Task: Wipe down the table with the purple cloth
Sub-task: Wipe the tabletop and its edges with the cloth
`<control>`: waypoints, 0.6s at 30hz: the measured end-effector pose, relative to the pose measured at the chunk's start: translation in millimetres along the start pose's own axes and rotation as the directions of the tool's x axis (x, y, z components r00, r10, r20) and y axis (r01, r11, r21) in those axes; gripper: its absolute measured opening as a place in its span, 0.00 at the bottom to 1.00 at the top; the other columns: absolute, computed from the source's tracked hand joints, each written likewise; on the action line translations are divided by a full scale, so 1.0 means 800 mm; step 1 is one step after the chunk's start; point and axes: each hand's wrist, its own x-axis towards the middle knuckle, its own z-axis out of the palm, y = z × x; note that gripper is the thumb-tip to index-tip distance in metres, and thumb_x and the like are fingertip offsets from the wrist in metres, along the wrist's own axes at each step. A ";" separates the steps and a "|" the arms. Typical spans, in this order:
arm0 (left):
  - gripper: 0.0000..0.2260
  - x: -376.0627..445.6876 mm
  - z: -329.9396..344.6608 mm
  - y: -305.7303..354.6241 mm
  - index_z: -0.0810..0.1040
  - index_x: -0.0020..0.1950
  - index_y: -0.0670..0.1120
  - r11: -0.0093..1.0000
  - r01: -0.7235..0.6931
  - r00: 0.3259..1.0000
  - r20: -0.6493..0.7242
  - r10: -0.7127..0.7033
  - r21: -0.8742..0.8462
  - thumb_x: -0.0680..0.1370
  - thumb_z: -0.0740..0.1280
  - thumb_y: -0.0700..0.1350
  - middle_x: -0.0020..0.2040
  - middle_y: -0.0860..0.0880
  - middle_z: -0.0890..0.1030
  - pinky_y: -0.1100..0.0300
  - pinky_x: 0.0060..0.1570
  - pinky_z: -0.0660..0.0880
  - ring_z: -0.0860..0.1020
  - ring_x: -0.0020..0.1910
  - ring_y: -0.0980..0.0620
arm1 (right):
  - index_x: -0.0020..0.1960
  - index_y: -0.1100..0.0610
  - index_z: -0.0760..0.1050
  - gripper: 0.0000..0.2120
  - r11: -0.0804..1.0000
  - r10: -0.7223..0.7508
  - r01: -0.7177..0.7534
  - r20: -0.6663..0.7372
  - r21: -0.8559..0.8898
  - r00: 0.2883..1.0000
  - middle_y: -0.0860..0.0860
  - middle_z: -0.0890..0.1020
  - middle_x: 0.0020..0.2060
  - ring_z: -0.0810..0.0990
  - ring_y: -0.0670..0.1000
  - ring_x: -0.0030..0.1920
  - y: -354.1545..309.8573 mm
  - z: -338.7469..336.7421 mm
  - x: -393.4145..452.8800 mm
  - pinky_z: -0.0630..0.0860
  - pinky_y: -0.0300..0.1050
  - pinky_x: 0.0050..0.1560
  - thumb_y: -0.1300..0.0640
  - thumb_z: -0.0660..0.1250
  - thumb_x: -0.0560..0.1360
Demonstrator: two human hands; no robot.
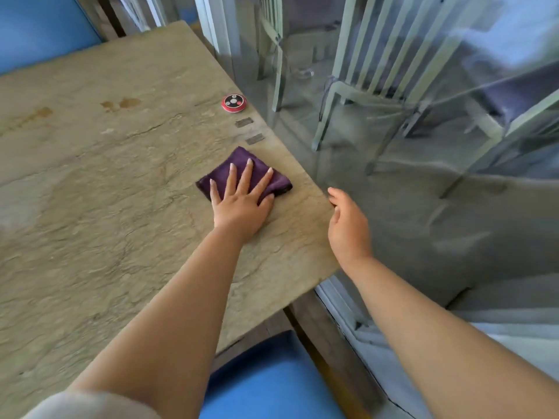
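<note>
A folded purple cloth (239,163) lies flat on the stone-textured tan table (106,182), close to its right edge. My left hand (242,204) presses down on the cloth with straight, spread fingers. My right hand (348,228) hangs just past the table's right edge, fingers relaxed and holding nothing; its fingertips are at the edge.
A round red and black call button (233,102) sits near the right edge, beyond the cloth, with two small grey labels (249,130) between them. Brown stains (121,104) mark the far tabletop. A glass wall (423,131) runs along the right. Blue seats (272,379) are below and far left.
</note>
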 end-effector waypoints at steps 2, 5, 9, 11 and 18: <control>0.23 0.012 0.003 0.030 0.43 0.75 0.69 1.000 0.013 1.000 0.020 -0.013 -0.017 0.81 0.45 0.62 0.79 0.57 0.39 0.38 0.72 0.36 0.37 0.78 0.50 | 0.64 0.59 0.73 0.20 0.998 0.064 -0.064 -0.022 -0.006 0.998 0.56 0.79 0.58 0.76 0.56 0.60 0.013 -0.012 -0.009 0.69 0.42 0.57 0.70 0.55 0.76; 0.22 -0.033 0.021 0.061 0.47 0.75 0.68 0.990 -0.142 0.990 -0.012 0.142 -0.003 0.81 0.47 0.61 0.79 0.58 0.43 0.40 0.73 0.37 0.40 0.78 0.52 | 0.63 0.59 0.75 0.19 0.993 0.116 -0.116 -0.009 -0.015 0.993 0.56 0.80 0.57 0.77 0.57 0.58 0.029 -0.018 -0.028 0.68 0.42 0.55 0.69 0.55 0.76; 0.22 -0.145 0.043 0.042 0.49 0.75 0.70 0.902 -0.430 0.903 0.004 0.430 0.052 0.81 0.48 0.60 0.79 0.61 0.46 0.41 0.74 0.41 0.42 0.78 0.55 | 0.66 0.55 0.74 0.18 0.991 0.129 -0.129 0.003 0.037 0.992 0.54 0.80 0.60 0.77 0.54 0.60 0.038 -0.017 -0.040 0.68 0.38 0.56 0.64 0.55 0.80; 0.22 -0.170 0.043 0.004 0.47 0.75 0.70 0.866 -0.493 0.870 0.048 0.491 0.087 0.82 0.47 0.61 0.78 0.62 0.45 0.43 0.75 0.39 0.41 0.78 0.57 | 0.66 0.53 0.73 0.17 0.981 0.175 -0.178 0.044 0.082 0.984 0.52 0.79 0.61 0.76 0.52 0.61 0.039 -0.018 -0.041 0.67 0.37 0.55 0.61 0.54 0.81; 0.22 -0.054 0.015 0.023 0.40 0.74 0.71 0.997 -0.077 0.997 0.019 0.076 0.029 0.80 0.44 0.62 0.79 0.58 0.39 0.38 0.72 0.35 0.36 0.77 0.52 | 0.63 0.62 0.75 0.14 0.974 0.225 -0.226 -0.068 -0.009 0.972 0.59 0.75 0.56 0.72 0.59 0.59 0.041 -0.014 -0.051 0.65 0.42 0.55 0.62 0.58 0.80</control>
